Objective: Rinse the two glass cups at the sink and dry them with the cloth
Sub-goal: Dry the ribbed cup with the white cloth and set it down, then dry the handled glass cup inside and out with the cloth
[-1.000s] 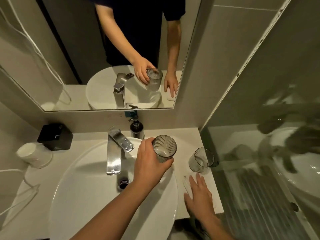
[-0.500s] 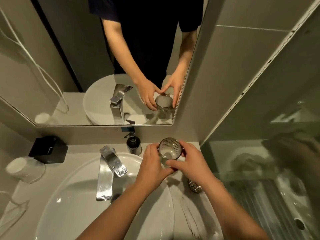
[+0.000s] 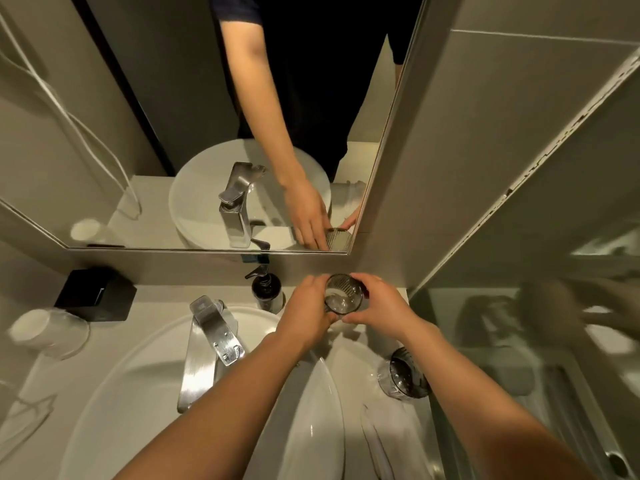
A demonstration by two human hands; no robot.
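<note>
1. Left hand [image 3: 306, 311] and right hand [image 3: 381, 306] both wrapped around one smoky ribbed glass cup [image 3: 343, 297], fingers curled on opposite sides of its wall. Cup upright, mouth facing the camera, held at about 12 o'clock from the white oval sink basin [image 3: 138, 393], over the far right corner of the pale surface [image 3: 384, 348]. Cannot tell whether its base touches the surface or hangs just above it.
2. A pale pool or glare shows in the bottom of the held cup; cannot tell whether that is water.
3. Second smoky ribbed glass cup [image 3: 403, 375] sits on the surface at roughly 4 o'clock from the hands, under the right forearm, apart from both hands.
4. White folded cloth [image 3: 391, 434] lies on the surface at about 5 o'clock, just nearer than the second cup. No hand on it.
5. Chrome lever tap [image 3: 207, 341] at 9 o'clock from the hands; no stream visible at its spout.
6. Dark pump soap bottle [image 3: 265, 294] just beside the left hand at 10 o'clock. Black box [image 3: 95, 294] and an upturned clear tumbler [image 3: 48, 329] well apart, far left.
7. Mirror [image 3: 173, 133] above repeats the two-handed grip.
8. Progress, as judged: early to middle. One cup in hand away from the tap, rinse status unclear; the cloth is untouched, so drying of both cups looks outstanding, and the second cup probably awaits its turn.
</note>
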